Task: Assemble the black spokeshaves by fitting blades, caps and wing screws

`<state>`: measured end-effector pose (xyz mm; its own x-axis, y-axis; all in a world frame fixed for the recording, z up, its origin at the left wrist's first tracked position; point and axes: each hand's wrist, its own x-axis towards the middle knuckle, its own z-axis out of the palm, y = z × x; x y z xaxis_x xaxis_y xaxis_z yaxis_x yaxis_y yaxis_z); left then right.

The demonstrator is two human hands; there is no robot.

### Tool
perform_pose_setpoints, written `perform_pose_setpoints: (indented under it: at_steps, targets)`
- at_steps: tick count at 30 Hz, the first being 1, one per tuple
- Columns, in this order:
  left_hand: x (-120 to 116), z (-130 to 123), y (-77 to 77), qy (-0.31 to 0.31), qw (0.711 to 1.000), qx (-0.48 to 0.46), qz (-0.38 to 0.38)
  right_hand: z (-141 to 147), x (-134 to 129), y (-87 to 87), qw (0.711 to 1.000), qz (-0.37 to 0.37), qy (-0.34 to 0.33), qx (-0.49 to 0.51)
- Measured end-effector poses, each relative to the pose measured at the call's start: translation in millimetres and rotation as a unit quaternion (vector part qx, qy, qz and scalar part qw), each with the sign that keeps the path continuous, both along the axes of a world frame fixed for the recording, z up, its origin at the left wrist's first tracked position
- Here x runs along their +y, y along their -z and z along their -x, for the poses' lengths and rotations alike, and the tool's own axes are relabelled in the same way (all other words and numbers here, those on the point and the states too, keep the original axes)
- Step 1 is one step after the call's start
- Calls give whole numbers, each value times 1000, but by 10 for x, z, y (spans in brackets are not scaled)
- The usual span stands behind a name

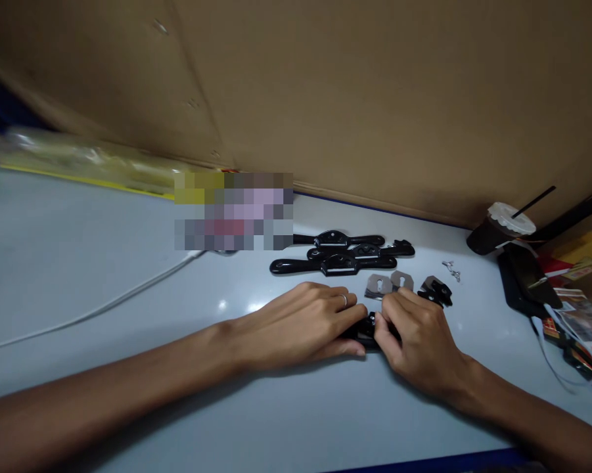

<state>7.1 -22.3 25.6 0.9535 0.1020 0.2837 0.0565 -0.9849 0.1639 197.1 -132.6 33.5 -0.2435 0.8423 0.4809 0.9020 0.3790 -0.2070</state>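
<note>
My L forearm is crossing in from lower L, my R one from lower R. My L hand (310, 322) is lying palm-down, fingers bent over, thumb on the near side, gripping one end of a black spokeshave (364, 333); a ring is showing on one finger. My R hand (418, 328) is curling tight, thumb + index closing on the same tool approx. mid-body; can't tell if it's also pinching a small fitting. The spokeshave is sitting b/w both hands, mostly covered.

Just beyond, two slotted blades (374, 284) are lying flat, w/ black caps & another blade (438, 291) piled to the R. Wing screws (454, 272) are resting farther out, and three more spokeshaves (338, 265) are lying in a row.

All this is resting on a pale, glossy tabletop (276, 407). A white cable (128, 292) is trailing at L; a lidded cup w/ straw (487, 233) is standing far R. Brown cardboard (349, 98) is forming the back wall.
</note>
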Motion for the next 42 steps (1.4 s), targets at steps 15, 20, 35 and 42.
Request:
perform_pose_setpoints:
  at_steps: [15, 20, 35, 42]
  targets:
    - [4, 9, 5, -3, 1000, 4, -5, -121, 76, -142, 934, 220, 7, 281]
    - [3, 0, 1, 1, 1000, 4, -11, -131, 63, -123, 977, 139, -12, 159]
    - [1, -4, 4, 4, 1000, -7, -7, -135, 17, -106, 995, 45, -76, 43]
    - [1, -6, -11, 14, 1000, 4, -4, -114, 9, -100, 986, 76, -117, 94]
